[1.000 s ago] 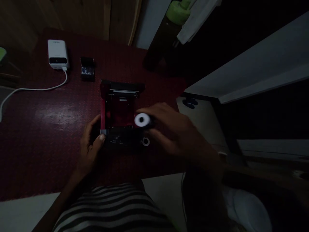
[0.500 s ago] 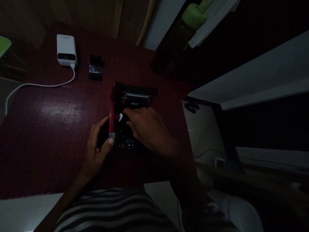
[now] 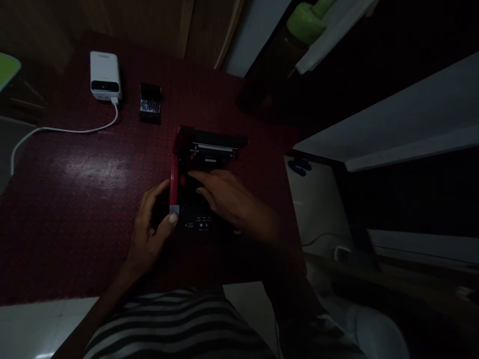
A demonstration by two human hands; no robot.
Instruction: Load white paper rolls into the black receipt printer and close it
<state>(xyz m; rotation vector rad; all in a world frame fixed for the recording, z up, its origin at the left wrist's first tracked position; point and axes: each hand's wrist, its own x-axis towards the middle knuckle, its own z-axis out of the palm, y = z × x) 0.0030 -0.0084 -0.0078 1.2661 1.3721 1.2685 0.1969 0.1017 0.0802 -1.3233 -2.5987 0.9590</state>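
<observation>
A small red-and-black machine (image 3: 174, 182), which looks like a label printer, lies on the table with its lid (image 3: 219, 138) raised at the far side. My left hand (image 3: 149, 229) grips its left edge, thumb on the grey front corner and fingers along the outer side. Over the open compartment is my right hand (image 3: 228, 197), its index finger and thumb curved around a dark area. What they hold, if anything, is lost in shadow. A red round part (image 3: 182, 180) shows on the compartment's inner left wall. Small white markings are on the front panel (image 3: 202, 224).
On the dark red table (image 3: 93, 209), a white power bank (image 3: 105, 75) with a white cable (image 3: 75, 131) stands at the back left. Beside it is a small black roll (image 3: 150, 103) with a shiny middle. A green-capped bottle (image 3: 307, 24) stands at the upper right.
The black piece with a white patch at my right fingertips no longer shows, and the red round part is now plainer. My left hand keeps its hold; the view shifts slightly.
</observation>
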